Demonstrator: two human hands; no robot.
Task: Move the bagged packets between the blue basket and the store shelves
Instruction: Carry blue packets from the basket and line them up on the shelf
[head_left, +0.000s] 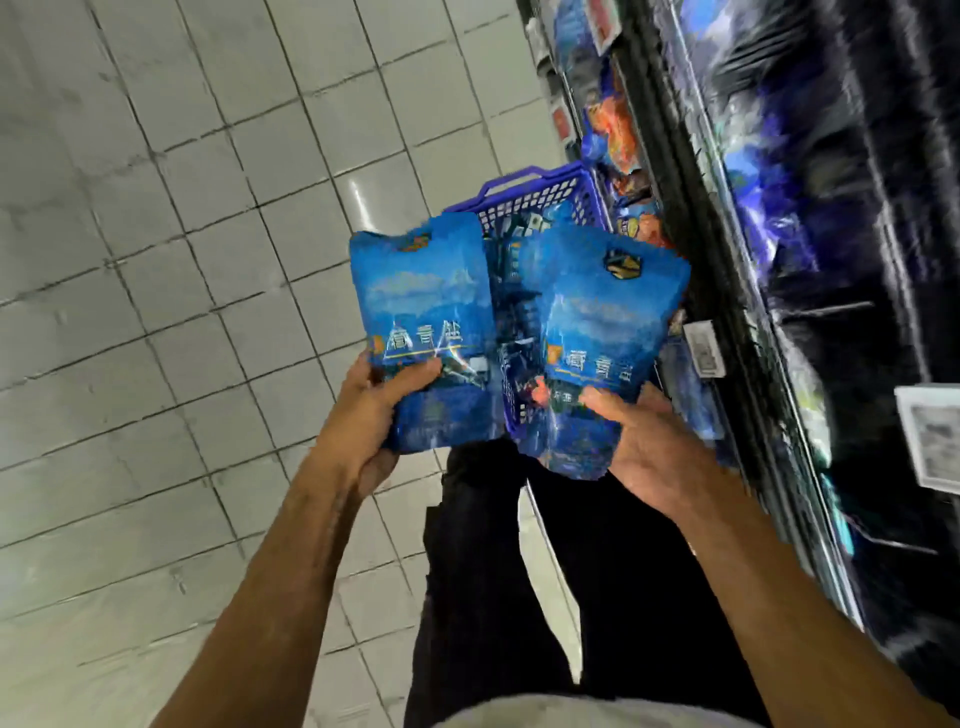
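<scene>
Two blue bagged packets are held up above the blue basket (540, 200), which stands on the floor beside the shelves. My left hand (376, 415) grips the lower part of the left packet (423, 312), thumb across its front. My right hand (652, 441) grips the bottom of the right packet (605, 322), thumb on its front. Both packets stand upright and hide most of the basket's inside; a few dark items show between them.
Store shelves (779, 260) run along the right, stocked with blue and orange bags, with white price tags (704, 348) on the rails. Grey floor tiles (156, 260) fill the left. My dark trouser legs are below the packets.
</scene>
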